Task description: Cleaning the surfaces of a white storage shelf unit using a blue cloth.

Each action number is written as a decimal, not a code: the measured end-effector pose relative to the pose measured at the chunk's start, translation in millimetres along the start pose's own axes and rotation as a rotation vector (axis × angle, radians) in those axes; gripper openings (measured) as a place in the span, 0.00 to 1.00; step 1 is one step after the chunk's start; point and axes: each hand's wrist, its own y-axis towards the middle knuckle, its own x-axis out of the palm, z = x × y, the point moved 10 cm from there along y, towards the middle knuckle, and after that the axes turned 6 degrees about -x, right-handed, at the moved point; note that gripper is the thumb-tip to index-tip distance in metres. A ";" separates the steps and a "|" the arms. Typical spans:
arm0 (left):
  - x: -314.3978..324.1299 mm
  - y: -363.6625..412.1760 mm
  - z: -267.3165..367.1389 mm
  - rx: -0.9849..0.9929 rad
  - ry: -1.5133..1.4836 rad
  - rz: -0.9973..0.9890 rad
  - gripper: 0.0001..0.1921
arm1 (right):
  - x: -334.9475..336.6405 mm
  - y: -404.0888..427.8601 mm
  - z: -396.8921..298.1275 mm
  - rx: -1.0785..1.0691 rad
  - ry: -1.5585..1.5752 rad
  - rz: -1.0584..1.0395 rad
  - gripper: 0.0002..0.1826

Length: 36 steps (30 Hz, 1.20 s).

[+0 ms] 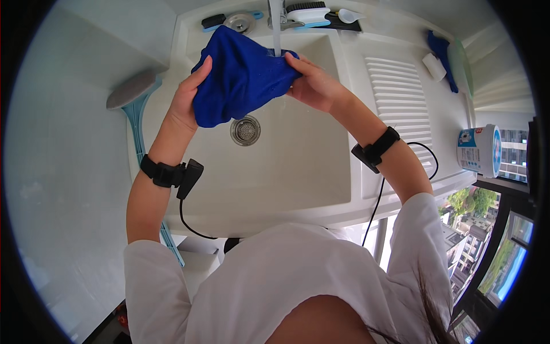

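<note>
A blue cloth (242,77) is spread between my two hands over the white sink basin (300,163). Its left edge is gripped by my left hand (191,92), thumb on top and the other fingers hidden beneath. My right hand (313,81) pinches the right corner, close to where a stream of water (276,34) from the faucet (283,19) meets the cloth. Below the cloth the metal drain strainer (245,130) shows in the basin floor. Each forearm wears a black strap with a small device and a cable.
Behind the basin lie a blue-handled brush (213,21), a metal drain plug (239,22), a white-and-blue scrub brush (308,16) and a white scoop (350,16). A ribbed washboard (399,94) and a white tub (479,150) are at right; a long-handled brush (136,107) leans at left.
</note>
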 end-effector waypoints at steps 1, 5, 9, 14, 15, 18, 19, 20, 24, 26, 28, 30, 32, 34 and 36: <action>-6.1 -0.9 4.4 0.000 0.023 -0.008 0.22 | 0.3 0.6 -6.3 -0.041 0.092 0.025 0.22; -16.1 -3.2 9.5 -0.003 0.064 -0.037 0.22 | -13.7 -0.5 -19.6 -0.059 0.246 0.132 0.23; -12.8 0.0 5.0 -0.012 0.041 -0.071 0.23 | -11.6 0.5 -24.6 -0.072 0.243 0.096 0.23; -18.4 0.9 5.3 0.001 0.046 -0.021 0.22 | -20.3 2.0 -19.5 -0.075 0.248 0.194 0.23; -18.0 1.6 4.9 -0.001 0.046 -0.021 0.22 | -21.1 2.7 -20.0 -0.077 0.240 0.185 0.23; -20.1 3.2 4.7 0.003 0.082 0.021 0.23 | -24.3 5.1 -22.8 -0.100 0.234 0.183 0.23; -21.6 3.5 5.5 0.007 0.098 0.039 0.23 | -25.0 6.2 -23.4 -0.100 0.235 0.183 0.23; -23.3 3.8 6.1 0.010 0.113 0.057 0.23 | -25.3 7.2 -24.4 -0.097 0.233 0.183 0.23; -28.4 5.1 7.7 0.023 0.110 0.100 0.24 | -27.4 7.2 -25.1 -0.082 0.216 0.239 0.23; -28.9 6.3 8.7 0.026 0.110 0.105 0.23 | -30.6 10.3 -24.3 -0.084 0.220 0.228 0.23; -29.0 7.0 8.7 0.027 0.110 0.124 0.23 | -31.8 11.4 -24.3 -0.088 0.225 0.218 0.23; -32.3 7.0 8.9 0.032 0.112 0.145 0.23 | -33.7 10.3 -24.0 -0.083 0.224 0.246 0.23; -38.5 7.9 9.3 0.031 0.116 0.164 0.23 | -33.6 10.1 -27.1 -0.085 0.203 0.262 0.24; -39.9 12.2 9.3 0.031 0.120 0.166 0.22 | -36.3 10.1 -29.4 -0.088 0.181 0.284 0.24; -41.8 16.4 10.2 0.031 0.124 0.166 0.22 | -40.7 12.6 -35.0 -0.118 0.167 0.304 0.24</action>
